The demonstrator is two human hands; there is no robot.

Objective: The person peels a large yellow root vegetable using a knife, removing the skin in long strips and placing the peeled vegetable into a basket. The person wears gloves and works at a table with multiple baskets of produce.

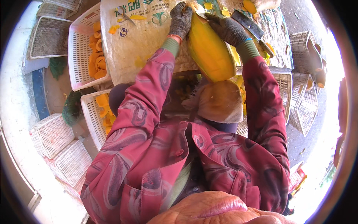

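A large, long pumpkin with yellow, peeled-looking flesh [211,51] lies lengthwise at the near edge of the work surface. My left hand [181,21], in a dark knitted glove, grips its far end from the left. On its right side rests my gloved right hand [228,29], fingers pointing toward that same end; whether they close on it is not clear. Just right of that hand lies a cleaver [248,24] with a dark blade. A metal spoon-like tool [125,15] is on the sack sheet at the upper left.
A printed woven sack [134,47] covers the work surface. White plastic crates [73,53] with orange pumpkin pieces [98,63] stand at the left. More crates [303,103] are at the right, some with whole pumpkins. Another pumpkin [258,5] lies at the top right.
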